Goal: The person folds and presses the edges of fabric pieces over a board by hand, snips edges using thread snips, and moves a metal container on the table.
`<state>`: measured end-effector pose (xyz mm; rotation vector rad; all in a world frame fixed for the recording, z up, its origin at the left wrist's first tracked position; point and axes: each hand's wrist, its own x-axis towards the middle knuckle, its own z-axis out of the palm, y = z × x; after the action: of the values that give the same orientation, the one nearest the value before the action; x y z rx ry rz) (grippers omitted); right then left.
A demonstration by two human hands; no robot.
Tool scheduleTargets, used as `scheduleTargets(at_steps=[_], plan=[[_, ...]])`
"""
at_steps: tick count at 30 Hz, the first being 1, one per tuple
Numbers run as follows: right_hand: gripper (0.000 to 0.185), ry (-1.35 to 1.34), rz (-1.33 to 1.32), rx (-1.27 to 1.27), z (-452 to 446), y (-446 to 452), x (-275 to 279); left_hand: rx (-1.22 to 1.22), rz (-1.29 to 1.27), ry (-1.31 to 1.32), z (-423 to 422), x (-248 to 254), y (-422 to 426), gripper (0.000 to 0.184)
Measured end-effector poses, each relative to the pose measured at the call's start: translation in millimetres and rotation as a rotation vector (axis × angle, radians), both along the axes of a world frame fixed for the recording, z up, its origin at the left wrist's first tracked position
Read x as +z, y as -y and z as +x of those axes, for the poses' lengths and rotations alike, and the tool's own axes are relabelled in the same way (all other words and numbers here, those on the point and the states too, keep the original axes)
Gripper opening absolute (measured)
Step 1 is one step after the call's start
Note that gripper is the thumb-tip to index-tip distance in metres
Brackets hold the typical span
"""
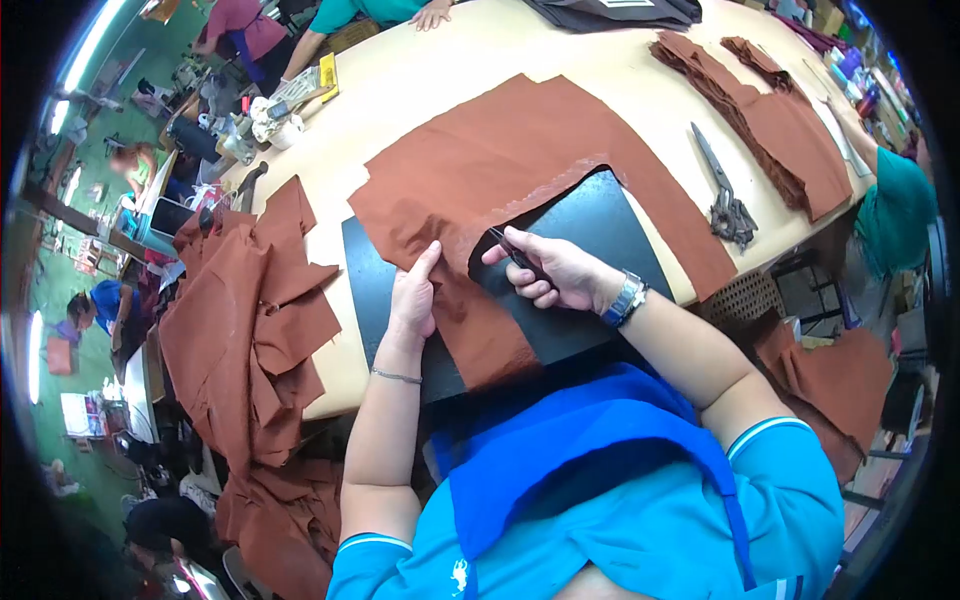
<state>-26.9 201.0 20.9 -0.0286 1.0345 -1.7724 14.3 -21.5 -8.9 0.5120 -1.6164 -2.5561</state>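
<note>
A large brown leather piece (480, 150) lies across the table and partly over a flat black board (630, 235). My left hand (412, 295) grips the bunched near part of the leather, thumb on top. My right hand (565, 270) is closed around a small dark tool (518, 256) with a narrow tip; the fingers cover much of it, so its exact kind is hard to make out. The tip is at the curved inner edge of the leather. That edge has a pale, rough strip along it, and the black board shows beneath.
Large dark shears (722, 190) lie at the right. Beyond them are folded brown leather pieces (790, 130). More brown leather (235, 330) hangs over the table's left edge. Jars and brushes (285, 115) stand at the far left. Co-workers' arms (432, 14) reach onto the table (440, 60).
</note>
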Motion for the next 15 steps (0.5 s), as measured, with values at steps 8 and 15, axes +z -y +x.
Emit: scheduleTargets(at_steps=[8,15], plan=[[0.04,0.079,-0.111,-0.023,-11,7,-14,-0.024,0.032,-0.05,-2,-11,5,0.026],[0.04,0.032,-0.154,-0.022,-9,2,-17,-0.038,0.032,-0.034,2,3,3,0.032]])
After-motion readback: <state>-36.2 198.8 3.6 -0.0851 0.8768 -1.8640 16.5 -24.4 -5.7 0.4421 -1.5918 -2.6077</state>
